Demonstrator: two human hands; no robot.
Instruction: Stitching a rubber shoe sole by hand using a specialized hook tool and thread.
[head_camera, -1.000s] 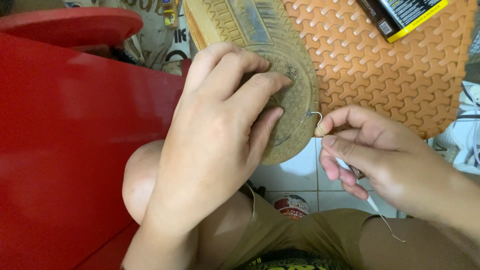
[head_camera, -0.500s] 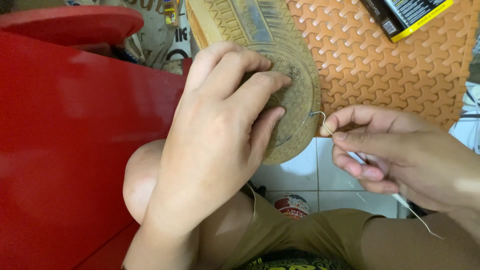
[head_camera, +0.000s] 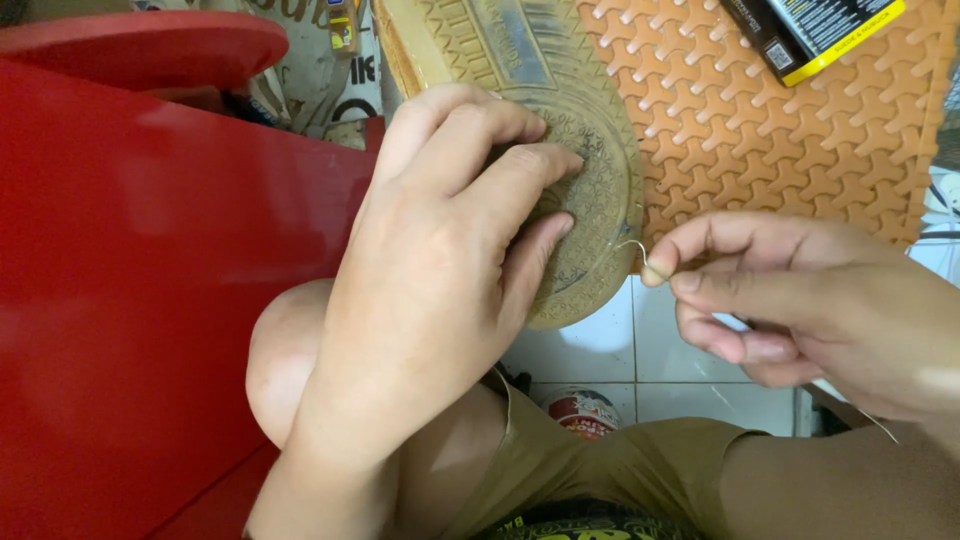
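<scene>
A tan rubber shoe sole (head_camera: 590, 150), tread side up, lies across my knee. My left hand (head_camera: 440, 260) presses down on its rounded end, fingers curled over the tread. Just right of the sole's edge, my right hand (head_camera: 800, 300) pinches a thin thread (head_camera: 632, 243) between thumb and forefinger. The thread loops from the sole's rim to my fingertips, and a loose end trails below my right wrist. No needle is clearly visible.
An orange rubber mat (head_camera: 800, 120) with a raised pattern lies under the sole at the upper right. A black and yellow box (head_camera: 810, 25) rests on it. A red plastic stool (head_camera: 150, 250) fills the left. White floor tiles (head_camera: 600, 350) and a small round lid (head_camera: 580, 410) show below.
My right hand has drawn away to the right, pulling the thread out from the sole's edge. My left hand keeps its hold on the sole.
</scene>
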